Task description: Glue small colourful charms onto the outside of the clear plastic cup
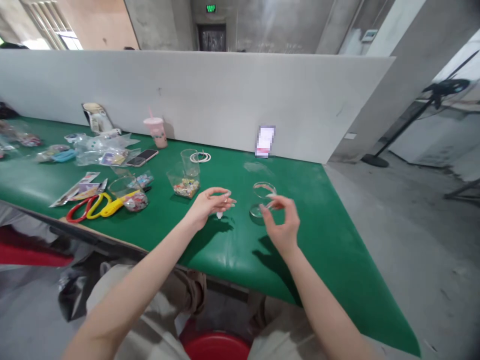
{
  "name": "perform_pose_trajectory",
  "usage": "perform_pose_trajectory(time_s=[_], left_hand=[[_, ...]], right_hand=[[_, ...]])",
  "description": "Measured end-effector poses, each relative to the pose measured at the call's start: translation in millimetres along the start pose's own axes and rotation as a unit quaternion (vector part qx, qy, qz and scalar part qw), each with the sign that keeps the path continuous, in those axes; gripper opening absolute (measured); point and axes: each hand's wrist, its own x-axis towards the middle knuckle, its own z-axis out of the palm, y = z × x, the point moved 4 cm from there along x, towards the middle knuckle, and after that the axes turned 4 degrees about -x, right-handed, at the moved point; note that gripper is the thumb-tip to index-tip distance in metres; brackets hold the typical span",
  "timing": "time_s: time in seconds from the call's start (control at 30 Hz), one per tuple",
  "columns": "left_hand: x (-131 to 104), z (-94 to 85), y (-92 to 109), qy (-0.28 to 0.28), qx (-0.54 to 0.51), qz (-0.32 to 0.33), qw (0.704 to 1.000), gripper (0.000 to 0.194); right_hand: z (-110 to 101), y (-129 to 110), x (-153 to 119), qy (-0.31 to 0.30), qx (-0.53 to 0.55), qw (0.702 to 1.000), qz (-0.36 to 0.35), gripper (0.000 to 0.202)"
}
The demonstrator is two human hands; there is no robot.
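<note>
My left hand point(210, 206) is closed in a pinch above the green table. A small white piece point(219, 215) shows below its fingertips; its kind is too small to tell. To the right, my right hand point(283, 220) has thumb and fingers around the near right side of a clear cup point(258, 189). Whether the cup rests on the table or is slightly raised I cannot tell. Left of my left hand stands a clear container of colourful beads point(186, 187), with an empty-looking clear cup point(190, 162) right behind it.
Scissors with red and yellow handles point(99, 206) lie at the left beside a clear cup of beads point(135, 201). Behind are a phone point(142, 158), plastic bags point(99, 150), a pink tumbler point(156, 132) and a coiled white cable point(200, 157). A lit phone point(265, 141) leans on the partition point(225, 100).
</note>
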Motion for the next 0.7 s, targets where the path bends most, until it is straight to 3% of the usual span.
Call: perform_pose_trajectory(time_s=[0.07,0.13,0.2,0.27,0.5,0.6,0.7], left_hand=[[-5,5.9,-19,0.019,-0.013,-0.009,1.000,0.036],[-10,12.0,-33,0.027,-0.013,-0.011,0.999,0.039],[-12,16.8,-44,0.026,-0.018,-0.024,0.999,0.042],[-13,19.7,-53,0.020,-0.025,-0.042,0.999,0.045],[-8,24.8,-62,-0.007,-0.072,-0.044,0.996,0.052],[-8,27.9,-62,-0.024,-0.101,-0.068,0.992,0.049],[-12,30.4,-63,-0.056,-0.145,-0.094,0.983,0.043]], right_hand=[[22,-10,-13,-0.133,0.016,0.991,-0.007,0.025],[39,-13,-23,-0.183,0.017,0.983,-0.010,0.039],[48,-12,-29,-0.187,0.010,0.982,-0.032,0.046],[52,-10,-31,-0.184,0.012,0.982,-0.039,0.039],[51,5,-24,-0.198,0.098,0.973,0.069,0.026],[52,5,-23,-0.236,0.107,0.965,0.031,0.014],[51,3,-24,-0.236,0.094,0.967,0.003,0.018]])
